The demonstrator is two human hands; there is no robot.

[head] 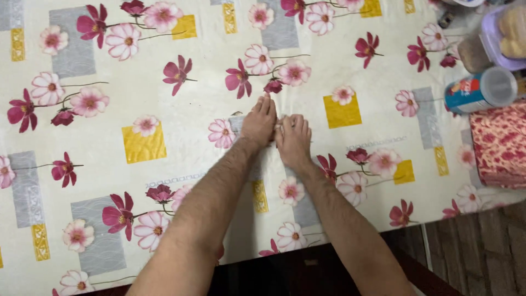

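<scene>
Both of my forearms reach out over a table covered with a cream cloth (pixel 181 104) printed with pink and red flowers and with grey and yellow squares. My left hand (pixel 258 121) lies palm down on the cloth, fingers straight, close together and pointing away from me. My right hand (pixel 294 140) rests flat just beside it, with the fingers slightly bent. The two hands touch at the thumbs. A small pale bit shows between them, too small to tell what it is. Neither hand visibly holds anything.
At the right edge a blue can with a grey lid (pixel 482 90) lies on its side. Behind it stands a clear tub with a purple lid (pixel 496 41). A folded red patterned cloth (pixel 501 145) lies in front. The table's near edge (pixel 307 249) borders a dark floor.
</scene>
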